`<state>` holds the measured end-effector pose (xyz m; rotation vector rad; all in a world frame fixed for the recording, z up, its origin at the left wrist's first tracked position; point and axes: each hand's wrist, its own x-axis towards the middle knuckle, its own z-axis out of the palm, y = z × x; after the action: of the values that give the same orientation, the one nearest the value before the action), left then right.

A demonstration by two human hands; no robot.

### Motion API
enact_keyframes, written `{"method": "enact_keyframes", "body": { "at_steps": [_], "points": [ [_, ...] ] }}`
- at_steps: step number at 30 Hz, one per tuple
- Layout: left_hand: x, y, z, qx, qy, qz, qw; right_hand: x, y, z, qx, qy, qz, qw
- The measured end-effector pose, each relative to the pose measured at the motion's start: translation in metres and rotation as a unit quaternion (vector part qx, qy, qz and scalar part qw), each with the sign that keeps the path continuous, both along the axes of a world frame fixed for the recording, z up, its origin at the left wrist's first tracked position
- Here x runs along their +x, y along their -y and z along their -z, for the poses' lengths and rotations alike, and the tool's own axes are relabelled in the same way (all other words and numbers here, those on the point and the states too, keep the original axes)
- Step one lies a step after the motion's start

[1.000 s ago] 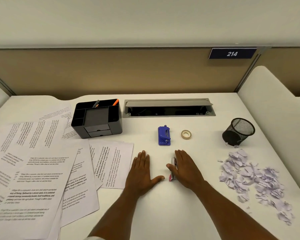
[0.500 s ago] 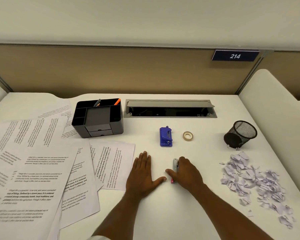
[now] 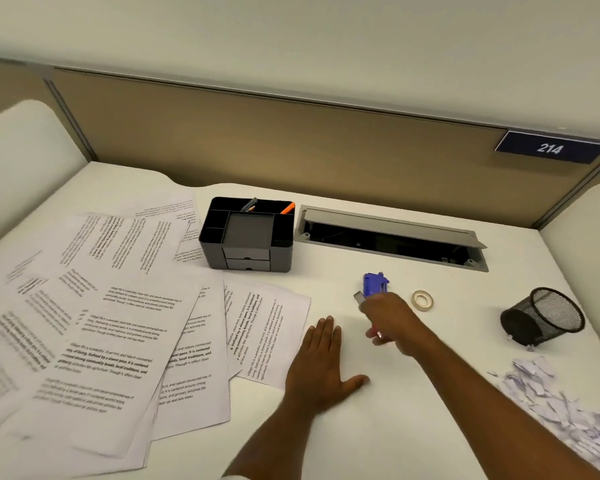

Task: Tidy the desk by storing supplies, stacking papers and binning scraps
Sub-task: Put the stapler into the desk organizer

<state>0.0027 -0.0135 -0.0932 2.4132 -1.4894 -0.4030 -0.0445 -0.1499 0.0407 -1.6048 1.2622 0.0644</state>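
Observation:
My right hand (image 3: 390, 318) grips a pen (image 3: 359, 298) with a grey cap and a pink end, lifted off the white desk (image 3: 378, 427) just in front of the blue stapler (image 3: 375, 283). My left hand (image 3: 321, 367) lies flat on the desk, fingers straight, beside the printed sheets (image 3: 125, 327). A black desk organiser (image 3: 248, 237) with pens in its back slots stands behind the papers. A tape roll (image 3: 422, 300) lies right of the stapler. A black mesh cup (image 3: 542, 320) lies tipped over at the right, with torn paper scraps (image 3: 561, 410) in front of it.
An open grey cable tray (image 3: 392, 233) is sunk into the desk behind the stapler. A tan partition (image 3: 291, 140) with a "214" plate (image 3: 550, 148) closes the back. White side panels stand at left and right.
My right hand closed round the pen, lifted it off the desk and carried it forward and left toward the stapler. The view swung left. My left hand stayed flat.

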Motion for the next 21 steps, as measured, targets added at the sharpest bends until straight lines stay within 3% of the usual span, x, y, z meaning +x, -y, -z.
{"method": "enact_keyframes", "body": {
  "at_steps": [6, 10, 14, 21],
  "points": [
    [0.0, 0.002, 0.008, -0.012, 0.016, -0.009, 1.0, 0.096, 0.004, -0.061, 0.087, 0.077, -0.043, 0.992],
    [0.001, 0.002, 0.012, -0.027, 0.027, -0.006, 0.999, 0.164, -0.005, -0.077, 0.087, 0.115, -0.132, 0.981],
    [0.002, 0.001, 0.014, -0.046, 0.041, -0.006, 0.998, 0.218, -0.023, -0.076, -0.058, 0.119, -0.244, 0.961],
    [0.004, 0.002, 0.017, -0.031, 0.053, 0.002, 0.998, 0.273, -0.05, -0.054, -0.283, 0.088, -0.387, 0.873]
  ]
}}
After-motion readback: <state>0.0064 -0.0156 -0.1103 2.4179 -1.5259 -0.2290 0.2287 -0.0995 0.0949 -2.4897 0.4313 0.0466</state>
